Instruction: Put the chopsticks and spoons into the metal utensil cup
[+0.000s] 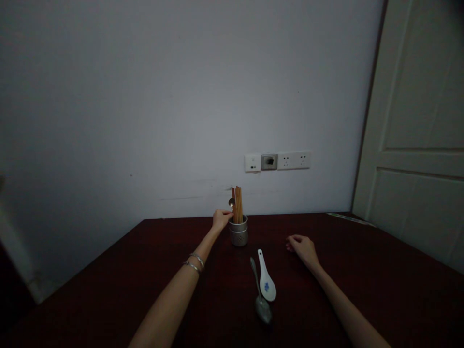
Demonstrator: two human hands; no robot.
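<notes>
With thumb and fingers pinched, my left hand (pixel 221 220) grips a metal spoon (pixel 232 202) at the left side of a utensil holder. The spoon's round bowl points up; its lower part is hidden by the fingers and the rim. The grey metal holder (pixel 239 237) stands upright with several wooden chopsticks (pixel 238 205) in it. My right hand (pixel 303 248) rests on the table to the right, fingers curled in, nothing seen in them. Between the forearms lie a white ceramic spoon (pixel 266 280) with a blue pattern and a metal spoon (pixel 263 309), side by side and very close.
The dark red table (pixel 137 261) meets a pale wall (pixel 181 121) at its far edge. Sockets and a switch panel (pixel 278 161) sit on the wall above. A pale door (pixel 416 145) stands at the right. A thin strip (pixel 350 219) lies along the table's far right edge.
</notes>
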